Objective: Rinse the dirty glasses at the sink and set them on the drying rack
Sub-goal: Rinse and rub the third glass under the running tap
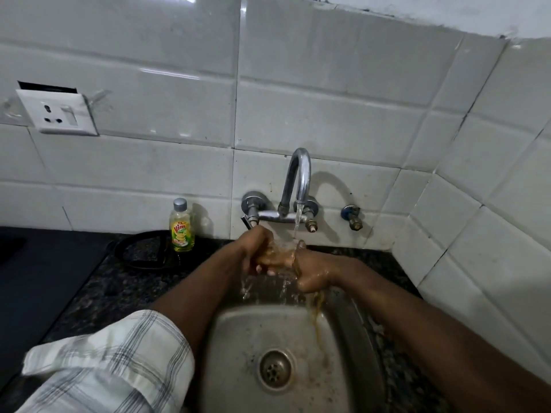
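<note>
A clear glass (pixel 299 246) lies tilted under the running tap (pixel 300 180), above the steel sink (pixel 238 338). My left hand (pixel 253 248) grips the glass from the left. My right hand (pixel 313 277) holds it at the mouth, and its fingers show through the wall, reaching inside. Water streams onto the glass and over both hands. Brownish water spills off them and runs down the basin toward the drain (pixel 275 368). No drying rack is in view.
A yellow dish soap bottle (pixel 182 228) stands on the dark granite counter left of the tap. A black coiled item (pixel 143 248) lies beside it, with a dark cooktop (pixel 44 263) further left. A wall socket (pixel 58 113) and a spare valve (pixel 353 217) sit on the tiles.
</note>
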